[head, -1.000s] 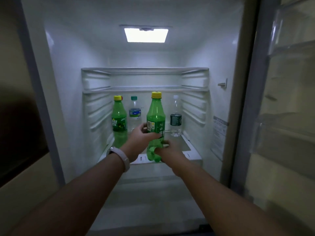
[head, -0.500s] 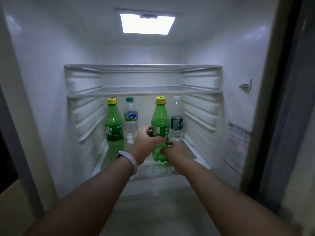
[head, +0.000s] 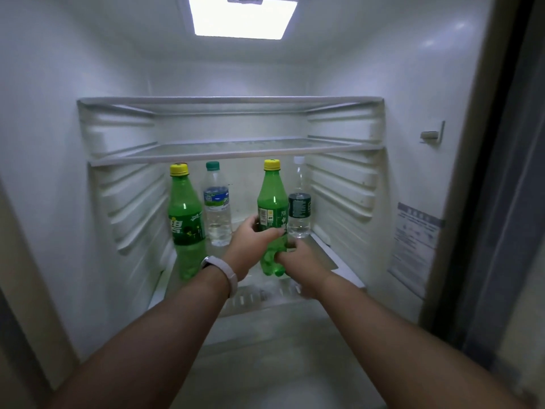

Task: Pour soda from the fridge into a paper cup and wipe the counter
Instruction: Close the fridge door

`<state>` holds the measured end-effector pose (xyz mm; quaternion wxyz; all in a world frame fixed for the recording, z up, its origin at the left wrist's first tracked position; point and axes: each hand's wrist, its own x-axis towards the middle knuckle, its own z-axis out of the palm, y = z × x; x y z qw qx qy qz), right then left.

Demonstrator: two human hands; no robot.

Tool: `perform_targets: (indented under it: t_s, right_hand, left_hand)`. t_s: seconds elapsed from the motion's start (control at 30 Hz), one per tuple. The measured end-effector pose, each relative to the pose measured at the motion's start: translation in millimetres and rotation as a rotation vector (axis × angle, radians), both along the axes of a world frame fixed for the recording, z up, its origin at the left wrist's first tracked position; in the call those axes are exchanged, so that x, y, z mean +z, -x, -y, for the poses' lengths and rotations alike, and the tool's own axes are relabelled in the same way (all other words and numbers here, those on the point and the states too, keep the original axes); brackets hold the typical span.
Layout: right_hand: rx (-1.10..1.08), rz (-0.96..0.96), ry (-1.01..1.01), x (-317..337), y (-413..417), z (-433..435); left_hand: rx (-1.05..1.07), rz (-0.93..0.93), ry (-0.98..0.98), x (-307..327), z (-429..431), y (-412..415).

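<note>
The fridge (head: 368, 69) is open and its light is on. Both hands are inside, on one green soda bottle (head: 272, 202) with a yellow cap. It stands upright on the low shelf (head: 339, 258), near the middle of the fridge, at about 3 o'clock from the other green bottle (head: 185, 219).

The left hand (head: 250, 246) is wrapped around the bottle's middle, with the thumb across the label and the fingers curled behind it. The right hand (head: 298, 261) holds the bottle lower down, at 5 o'clock from the left hand. Its fingers are bent around the bottom part.

Two clear water bottles stand farther back: one with a green cap (head: 216, 208) between the two soda bottles, and one with a dark label (head: 299, 208) just beside the held bottle, at its 3 o'clock.

The job looks like it has only just started. The soda is grabbed but not out of the fridge yet. No cup or counter shows here, so taking the bottle out, opening it, pouring and wiping seem to be left to do
</note>
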<state>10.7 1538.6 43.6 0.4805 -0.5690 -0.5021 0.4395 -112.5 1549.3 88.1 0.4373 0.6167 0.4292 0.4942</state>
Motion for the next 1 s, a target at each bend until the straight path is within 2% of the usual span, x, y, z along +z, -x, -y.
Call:
perform_targets:
  t_s: [0.23,0.4,0.5,0.63,0.7,1.0]
  right_hand:
    - [-0.051,0.228,-0.032,13.0,-5.3,32.7]
    - [-0.089,0.598,-0.066,30.0,-6.9,63.7]
    - [-0.051,0.810,-0.175,35.3,-7.5,87.6]
    - [0.032,1.071,-0.181,30.7,-5.3,111.2]
    - [0.072,1.129,-0.193,25.3,-4.8,121.7]
    - [0.202,1.240,-0.252,6.0,-14.3,164.3]
  left_hand:
    - [0.078,-0.071,-0.003,-10.3,18.8,7.1]
    - [0.161,-0.185,-0.058,-10.9,46.2,21.9]
    - [0.241,-0.408,-0.193,-14.5,71.1,35.4]
    - [0.343,-0.875,-0.404,-26.4,114.0,57.2]
    - [0.347,-0.968,-0.411,-32.7,134.1,63.8]
    - [0.391,-1.063,-0.372,-62.3,206.4,92.7]
